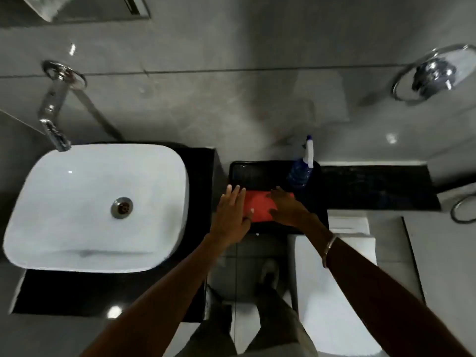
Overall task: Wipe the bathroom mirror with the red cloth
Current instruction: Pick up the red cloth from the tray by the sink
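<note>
A folded red cloth (258,205) lies flat on a black tray (253,173) between the sink and the toilet. My left hand (231,213) rests at the cloth's left edge, fingers spread, thumb touching the cloth. My right hand (287,206) lies flat over the cloth's right part, fingers apart. Neither hand has closed on the cloth. The lower edge of the mirror (85,7) shows only at the top left corner.
A blue spray bottle (301,171) stands on the tray's far right corner. A white basin (98,207) with a chrome tap (54,109) sits to the left on a black counter. A white toilet (332,292) is at lower right. A chrome towel ring (435,73) hangs on the wall.
</note>
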A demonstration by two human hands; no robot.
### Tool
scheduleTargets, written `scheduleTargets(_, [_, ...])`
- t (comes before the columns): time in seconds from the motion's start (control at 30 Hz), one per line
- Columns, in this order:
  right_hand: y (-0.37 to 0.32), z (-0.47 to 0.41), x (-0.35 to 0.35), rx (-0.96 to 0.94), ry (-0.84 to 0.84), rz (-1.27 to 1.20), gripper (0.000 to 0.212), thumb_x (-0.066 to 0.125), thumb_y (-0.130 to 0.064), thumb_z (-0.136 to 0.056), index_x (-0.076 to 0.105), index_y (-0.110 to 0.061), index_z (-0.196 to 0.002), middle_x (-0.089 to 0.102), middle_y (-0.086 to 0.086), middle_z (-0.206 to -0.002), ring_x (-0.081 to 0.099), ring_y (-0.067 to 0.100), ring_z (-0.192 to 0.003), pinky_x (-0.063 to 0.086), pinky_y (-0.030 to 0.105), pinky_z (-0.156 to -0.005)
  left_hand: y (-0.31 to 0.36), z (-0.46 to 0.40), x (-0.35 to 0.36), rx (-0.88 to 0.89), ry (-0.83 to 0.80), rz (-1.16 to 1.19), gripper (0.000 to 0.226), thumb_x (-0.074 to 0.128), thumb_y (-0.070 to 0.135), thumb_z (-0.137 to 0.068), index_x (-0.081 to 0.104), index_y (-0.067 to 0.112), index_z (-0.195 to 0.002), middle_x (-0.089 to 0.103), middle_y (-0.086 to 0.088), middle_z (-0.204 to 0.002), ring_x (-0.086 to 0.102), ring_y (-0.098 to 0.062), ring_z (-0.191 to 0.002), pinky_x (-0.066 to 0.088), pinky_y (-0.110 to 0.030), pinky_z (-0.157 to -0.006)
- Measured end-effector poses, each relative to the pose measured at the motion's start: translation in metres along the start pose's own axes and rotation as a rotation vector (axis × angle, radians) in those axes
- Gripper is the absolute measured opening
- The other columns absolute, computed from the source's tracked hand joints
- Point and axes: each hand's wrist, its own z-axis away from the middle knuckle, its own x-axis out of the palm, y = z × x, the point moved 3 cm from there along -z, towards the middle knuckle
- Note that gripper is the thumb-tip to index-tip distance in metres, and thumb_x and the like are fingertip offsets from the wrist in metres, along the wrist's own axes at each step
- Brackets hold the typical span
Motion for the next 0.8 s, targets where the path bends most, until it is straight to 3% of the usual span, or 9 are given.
scheduleTargets(0.13, [0.014, -0.036, 0.014, 0.062, 0.036, 0.087, 0.084, 0.062, -0.026, -0.093, 0.016, -0.015, -0.162, 0.016, 0.010, -0.171, 0.005, 0.029, -0.160, 0.014, 0.049, -0.127, -0.010, -0.012, 0.038, -0.138, -0.118, 0.024, 0.071, 0.039, 0.038, -0.106, 0.009, 0.005, -0.162, 0.007, -0.015, -0.172, -0.004, -0.033, -0.160, 0.009, -0.048, -0.130])
scheduleTargets(0.23, [0.015, -0.057, 0.024, 0.135, 0.029, 0.143, 0.087, 0.065, -0.028, -0.088, 0.019, -0.014, -0.160, 0.034, 0.013, -0.162, 0.026, 0.035, -0.153, 0.017, 0.053, -0.126, -0.012, -0.016, 0.054, -0.167, -0.092, 0.061, 0.068, 0.036, 0.039, -0.108, 0.011, 0.006, -0.162, 0.008, -0.013, -0.172, -0.003, -0.031, -0.160, 0.011, -0.047, -0.130])
scheduleTargets(0.37, [0.011, -0.060, 0.018, 0.167, -0.084, 0.068, 0.047, 0.065, -0.023, -0.089, 0.058, -0.007, -0.133, 0.061, 0.017, -0.134, 0.061, 0.037, -0.121, 0.052, 0.047, -0.103, -0.011, -0.009, 0.048, -0.159, -0.013, 0.157, 0.064, 0.038, 0.037, -0.108, 0.019, 0.008, -0.161, 0.015, -0.011, -0.171, 0.002, -0.030, -0.160, 0.018, -0.047, -0.129])
scheduleTargets(0.47, [-0.005, -0.044, 0.006, 0.104, -0.187, -0.165, 0.038, 0.055, -0.029, -0.093, 0.064, -0.008, -0.123, 0.069, 0.015, -0.123, 0.069, 0.033, -0.104, 0.057, 0.040, -0.089, -0.005, 0.001, 0.030, -0.252, 0.078, 0.382, 0.061, 0.037, 0.037, -0.108, 0.024, 0.009, -0.160, 0.020, -0.011, -0.170, 0.003, -0.026, -0.160, 0.015, -0.042, -0.128])
scheduleTargets(0.57, [-0.045, -0.016, -0.028, 0.024, -0.019, -0.313, 0.037, 0.054, -0.016, -0.095, 0.061, -0.002, -0.128, 0.068, 0.019, -0.123, 0.066, 0.036, -0.111, 0.048, 0.032, -0.085, 0.006, 0.013, -0.010, -0.295, 0.256, 0.672, 0.058, 0.041, 0.035, -0.107, 0.027, 0.014, -0.159, 0.021, -0.006, -0.170, 0.005, -0.016, -0.159, 0.011, -0.036, -0.129])
scheduleTargets(0.63, [-0.076, 0.005, -0.059, -0.019, 0.213, -0.326, 0.024, 0.054, -0.011, -0.091, 0.064, 0.003, -0.108, 0.071, 0.024, -0.105, 0.069, 0.041, -0.098, 0.048, 0.034, -0.074, 0.014, 0.016, -0.035, -0.366, 0.357, 0.876, 0.055, 0.046, 0.030, -0.107, 0.030, 0.018, -0.159, 0.024, -0.001, -0.169, 0.011, -0.011, -0.158, 0.013, -0.034, -0.129])
scheduleTargets(0.7, [-0.116, 0.032, -0.090, -0.120, 0.425, -0.295, 0.018, 0.053, -0.011, -0.086, 0.062, 0.000, -0.096, 0.070, 0.023, -0.093, 0.068, 0.042, -0.087, 0.046, 0.037, -0.066, 0.027, 0.016, -0.072, -0.371, 0.417, 1.181, 0.052, 0.047, 0.024, -0.107, 0.034, 0.018, -0.157, 0.035, -0.002, -0.164, 0.030, -0.012, -0.153, 0.028, -0.030, -0.126])
scheduleTargets(0.73, [-0.147, 0.047, -0.109, -0.231, 0.509, -0.259, 0.021, 0.051, -0.014, -0.084, 0.063, -0.003, -0.098, 0.070, 0.022, -0.095, 0.068, 0.042, -0.087, 0.047, 0.038, -0.067, 0.033, 0.017, -0.099, -0.311, 0.462, 1.362, 0.048, 0.046, 0.023, -0.107, 0.040, 0.016, -0.154, 0.048, -0.003, -0.156, 0.045, -0.012, -0.144, 0.040, -0.026, -0.118])
scheduleTargets(0.8, [-0.195, 0.069, -0.132, -0.411, 0.516, -0.211, 0.035, 0.049, -0.018, -0.084, 0.064, -0.006, -0.113, 0.069, 0.019, -0.109, 0.067, 0.038, -0.100, 0.049, 0.038, -0.079, 0.044, 0.020, -0.144, -0.272, 0.555, 1.681, 0.031, 0.042, 0.022, -0.107, 0.063, 0.012, -0.129, 0.075, -0.002, -0.116, 0.070, -0.007, -0.107, 0.056, -0.018, -0.091])
